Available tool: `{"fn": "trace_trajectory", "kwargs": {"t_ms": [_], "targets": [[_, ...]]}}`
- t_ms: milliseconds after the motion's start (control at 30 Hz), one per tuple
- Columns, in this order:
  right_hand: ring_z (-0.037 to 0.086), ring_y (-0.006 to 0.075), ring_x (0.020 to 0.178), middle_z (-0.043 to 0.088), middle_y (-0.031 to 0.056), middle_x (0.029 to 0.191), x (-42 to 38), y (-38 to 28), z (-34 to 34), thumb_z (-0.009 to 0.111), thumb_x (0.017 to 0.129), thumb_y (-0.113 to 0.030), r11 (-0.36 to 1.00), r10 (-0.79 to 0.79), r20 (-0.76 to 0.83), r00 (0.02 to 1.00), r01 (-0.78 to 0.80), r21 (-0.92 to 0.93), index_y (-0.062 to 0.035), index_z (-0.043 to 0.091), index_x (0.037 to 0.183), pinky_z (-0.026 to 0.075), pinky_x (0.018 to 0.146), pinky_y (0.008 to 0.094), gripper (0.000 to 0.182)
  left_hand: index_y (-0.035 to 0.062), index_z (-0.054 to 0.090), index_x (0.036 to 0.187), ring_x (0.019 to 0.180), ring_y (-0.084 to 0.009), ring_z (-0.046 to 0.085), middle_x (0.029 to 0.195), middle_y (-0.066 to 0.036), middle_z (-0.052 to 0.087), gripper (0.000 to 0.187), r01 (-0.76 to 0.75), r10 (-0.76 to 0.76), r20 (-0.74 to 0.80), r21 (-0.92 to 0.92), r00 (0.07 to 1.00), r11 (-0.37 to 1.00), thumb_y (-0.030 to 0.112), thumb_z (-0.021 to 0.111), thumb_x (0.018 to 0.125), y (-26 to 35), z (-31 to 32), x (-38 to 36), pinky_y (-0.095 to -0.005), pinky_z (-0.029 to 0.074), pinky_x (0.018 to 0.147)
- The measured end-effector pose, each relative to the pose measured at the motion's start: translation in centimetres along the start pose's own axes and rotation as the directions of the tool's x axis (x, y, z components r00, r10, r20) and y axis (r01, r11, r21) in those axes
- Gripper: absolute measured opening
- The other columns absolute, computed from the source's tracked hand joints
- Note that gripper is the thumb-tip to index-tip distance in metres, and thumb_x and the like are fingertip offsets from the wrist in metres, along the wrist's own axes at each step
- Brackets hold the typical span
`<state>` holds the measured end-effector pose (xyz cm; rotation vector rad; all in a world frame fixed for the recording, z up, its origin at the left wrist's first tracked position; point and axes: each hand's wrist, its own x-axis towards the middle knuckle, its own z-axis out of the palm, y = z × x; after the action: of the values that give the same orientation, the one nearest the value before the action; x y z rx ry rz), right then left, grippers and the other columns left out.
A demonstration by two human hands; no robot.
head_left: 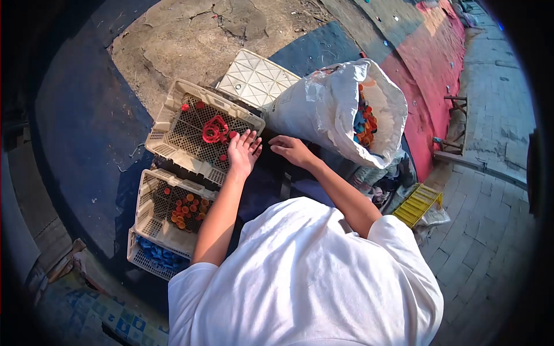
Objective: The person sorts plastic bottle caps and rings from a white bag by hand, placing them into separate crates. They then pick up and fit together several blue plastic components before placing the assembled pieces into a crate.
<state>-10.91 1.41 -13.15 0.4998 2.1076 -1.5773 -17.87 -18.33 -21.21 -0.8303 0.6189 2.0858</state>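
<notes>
My left hand [244, 153] is held palm up with its fingers spread, at the near right corner of a cream plastic crate [163, 135]. In that crate lie a tangle of red rings [214, 129] and several loose red caps [223, 157]; one red cap [232, 134] shows right beside my left fingertips. My right hand [293, 151] hovers between the crate and a white woven sack [311, 104]. Its back faces up, the fingers are loosely bent and apart, and I see nothing in them. Orange and blue caps [365, 124] show inside the sack's mouth.
A second cream crate [149, 202] holds several orange caps [188, 211]. Below it, another crate [134, 254] contains blue pieces [161, 255]. An upturned cream crate [254, 78] stands behind. To the right are a yellow crate [416, 206] and a metal frame [461, 150].
</notes>
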Motion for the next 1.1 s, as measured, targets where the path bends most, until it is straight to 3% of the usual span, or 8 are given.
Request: {"fn": "trace_trajectory", "kwargs": {"t_ms": [267, 400, 533, 667, 800, 933, 1033, 1100], "targets": [[0.064, 0.0165, 0.115, 0.069, 0.0075, 0.125, -8.9, 2.1, -7.3, 0.067, 0.100, -0.018, 0.931, 0.006, -0.191, 0.982, 0.065, 0.359, -0.0026, 0.064, 0.132, 0.050, 0.101, 0.0318, 0.036, 0.0118, 0.058, 0.134, 0.112, -0.0222, 0.064, 0.128, -0.004, 0.066, 0.042, 0.114, -0.278, 0.185, 0.606, 0.943, 0.787, 0.040, 0.048, 0.105, -4.5, 14.2, 1.1, -0.0402, 0.049, 0.096], [0.063, 0.0149, 0.117, 0.069, 0.0070, 0.123, -14.0, 2.4, -10.9, 0.067, 0.100, -0.018, 0.894, -0.025, -0.251, 0.968, 0.134, 0.427, -0.0036, 0.063, 0.134, 0.050, 0.100, 0.0318, 0.038, 0.0089, 0.065, 0.127, 0.092, -0.0172, 0.069, 0.110, -0.005, 0.074, 0.040, 0.067, -0.397, 0.257, 0.763, 0.881, 0.643, 0.038, 0.051, 0.104, -7.4, 18.9, -0.3, -0.0317, 0.052, 0.087], [0.064, 0.0138, 0.111, 0.069, 0.0064, 0.117, -17.7, 4.3, -13.7, 0.067, 0.100, -0.018, 0.799, -0.042, -0.368, 0.929, 0.252, 0.546, -0.0035, 0.066, 0.129, 0.051, 0.096, 0.0299, 0.032, 0.0056, 0.071, 0.116, 0.091, -0.0129, 0.069, 0.101, -0.006, 0.075, 0.036, -0.244, -0.213, 0.379, 0.847, 0.900, 0.473, 0.032, 0.049, 0.105, -10.4, 22.4, -2.9, -0.0255, 0.051, 0.080], [0.066, 0.0093, 0.093, 0.071, 0.0035, 0.103, -19.1, 6.8, -17.5, 0.067, 0.100, -0.018, 0.782, 0.012, -0.558, 0.830, 0.340, 0.523, -0.0015, 0.070, 0.112, 0.052, 0.084, 0.0258, 0.021, 0.0015, 0.071, 0.108, 0.087, -0.0112, 0.068, 0.098, -0.005, 0.074, 0.024, -0.599, -0.002, 0.623, 0.752, 0.782, 0.274, 0.021, 0.058, 0.102, -14.0, 27.0, -4.4, -0.0271, 0.052, 0.083], [0.065, 0.0126, 0.087, 0.070, 0.0055, 0.099, -17.0, 8.6, -22.0, 0.068, 0.098, -0.017, 0.878, 0.053, -0.677, 0.734, 0.289, 0.381, 0.0000, 0.069, 0.109, 0.052, 0.080, 0.0278, 0.020, 0.0028, 0.072, 0.109, 0.100, -0.0246, 0.068, 0.102, -0.008, 0.073, 0.020, -0.742, -0.105, 0.784, 0.523, 0.612, -0.419, 0.017, 0.066, 0.096, -16.6, 30.4, -4.6, -0.0368, 0.052, 0.091], [0.067, 0.0241, 0.095, 0.071, 0.0102, 0.106, -12.9, 10.5, -25.8, 0.070, 0.092, -0.015, 0.983, -0.180, -0.747, 0.640, 0.141, -0.116, -0.0026, 0.070, 0.111, 0.054, 0.084, 0.0356, 0.023, 0.0042, 0.073, 0.108, 0.115, -0.0306, 0.063, 0.111, -0.010, 0.072, 0.021, -0.740, -0.256, 0.851, 0.206, 0.458, -0.641, 0.016, 0.071, 0.090, -18.7, 28.9, -4.0, -0.0446, 0.046, 0.104], [0.064, 0.0310, 0.108, 0.071, 0.0104, 0.114, -9.7, 10.8, -26.9, 0.071, 0.088, -0.015, 0.923, -0.376, -0.698, 0.609, 0.185, -0.336, -0.0074, 0.072, 0.111, 0.054, 0.091, 0.0403, 0.024, 0.0049, 0.072, 0.109, 0.118, -0.0298, 0.062, 0.114, -0.010, 0.071, 0.023, -0.733, -0.301, 0.814, 0.208, 0.497, -0.648, 0.017, 0.072, 0.089, -19.8, 27.7, -4.1, -0.0464, 0.040, 0.111], [0.061, 0.0339, 0.118, 0.070, 0.0094, 0.118, -7.7, 10.3, -26.9, 0.073, 0.088, -0.019, 0.929, -0.364, -0.613, 0.701, 0.222, -0.297, -0.0094, 0.071, 0.116, 0.052, 0.096, 0.0449, 0.030, 0.0052, 0.072, 0.109, 0.118, -0.0287, 0.063, 0.114, -0.009, 0.071, 0.023, -0.725, -0.335, 0.781, 0.209, 0.528, -0.656, 0.017, 0.072, 0.089, -20.1, 27.6, -3.9, -0.0463, 0.040, 0.112]]}}
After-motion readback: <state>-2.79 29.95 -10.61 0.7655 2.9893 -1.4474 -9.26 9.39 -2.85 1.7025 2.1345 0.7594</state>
